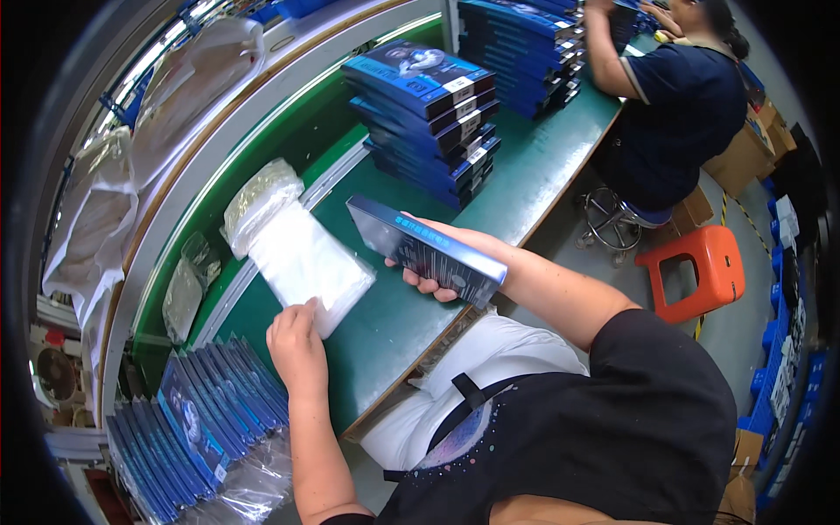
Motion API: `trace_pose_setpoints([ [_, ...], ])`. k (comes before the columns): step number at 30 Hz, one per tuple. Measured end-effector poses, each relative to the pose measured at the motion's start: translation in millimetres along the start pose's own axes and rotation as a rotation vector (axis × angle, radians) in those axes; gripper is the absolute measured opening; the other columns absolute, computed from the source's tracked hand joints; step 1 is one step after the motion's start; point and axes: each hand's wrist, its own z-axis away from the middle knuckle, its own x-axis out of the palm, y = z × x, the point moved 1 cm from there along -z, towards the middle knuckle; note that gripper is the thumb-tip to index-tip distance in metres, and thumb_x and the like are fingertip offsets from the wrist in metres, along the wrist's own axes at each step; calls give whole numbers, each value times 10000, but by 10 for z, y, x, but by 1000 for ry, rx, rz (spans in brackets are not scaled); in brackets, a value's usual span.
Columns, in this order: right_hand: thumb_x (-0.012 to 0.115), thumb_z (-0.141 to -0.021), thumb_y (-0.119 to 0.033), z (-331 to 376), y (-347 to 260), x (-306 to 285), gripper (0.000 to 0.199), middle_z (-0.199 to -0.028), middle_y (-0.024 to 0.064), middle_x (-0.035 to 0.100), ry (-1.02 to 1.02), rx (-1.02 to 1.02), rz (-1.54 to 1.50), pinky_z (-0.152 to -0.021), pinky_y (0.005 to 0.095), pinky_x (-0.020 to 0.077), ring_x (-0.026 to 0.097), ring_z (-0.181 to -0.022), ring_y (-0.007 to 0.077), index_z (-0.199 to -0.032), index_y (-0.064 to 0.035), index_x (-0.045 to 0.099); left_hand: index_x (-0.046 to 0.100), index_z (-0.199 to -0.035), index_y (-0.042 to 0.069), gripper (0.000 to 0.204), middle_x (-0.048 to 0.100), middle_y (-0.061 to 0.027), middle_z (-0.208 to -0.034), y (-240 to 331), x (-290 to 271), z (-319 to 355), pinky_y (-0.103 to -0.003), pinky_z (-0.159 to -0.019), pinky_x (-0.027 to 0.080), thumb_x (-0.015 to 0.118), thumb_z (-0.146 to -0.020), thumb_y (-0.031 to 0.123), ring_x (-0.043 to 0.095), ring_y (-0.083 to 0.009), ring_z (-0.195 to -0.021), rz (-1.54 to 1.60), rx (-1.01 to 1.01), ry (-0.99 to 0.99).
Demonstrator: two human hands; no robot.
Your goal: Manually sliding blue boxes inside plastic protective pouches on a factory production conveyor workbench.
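Note:
My right hand (435, 278) is closed round a flat dark blue box (424, 245), held tilted above the green table with its printed back and one long edge showing. My left hand (298, 343) rests at the near corner of a pile of clear plastic bags (311, 258). Its fingers are bent together at the top bag's edge and seem to pinch it. Behind the right hand rises a tall stack of blue boxes (424, 114). To the left of my left forearm stand rows of bagged blue boxes (201, 416).
A bundle of folded clear bags (261, 201) lies against the green back ledge. More stacked boxes (516, 57) stand farther along the table (538, 162). A co-worker (678, 114) sits at the far right. On the floor are an orange stool (696, 273) and cardboard boxes (742, 157).

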Motion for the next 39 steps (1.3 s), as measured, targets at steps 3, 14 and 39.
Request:
trace_pose_setpoints([
  [3, 591, -918, -449, 18, 88, 40, 403, -741, 53, 629, 3, -98, 46, -531, 277, 528, 633, -653, 130, -924, -46, 610, 663, -1043, 37, 284, 614, -121, -924, 59, -19, 19, -427, -848, 447, 594, -775, -28, 592, -301, -896, 85, -51, -13],
  [14, 694, -783, -72, 32, 61, -199, 694, -1143, 202, 616, -85, -204, 88, -851, 330, 563, 669, -996, 216, -1346, 128, 340, 670, -1036, 26, 269, 632, -123, -976, 37, -23, -36, -374, -813, 477, 592, -790, -49, 590, -283, -925, 61, -41, -34],
  [39, 652, -836, -45, -428, 83, 224, 652, -1275, 190, 550, -113, -248, 529, -930, 294, 474, 579, -1101, 174, -1381, 118, 333, 704, -953, -34, 150, 646, -40, -799, -98, -154, -60, -208, -656, 469, 626, -828, -2, 595, -84, -686, 761, -658, 7],
])
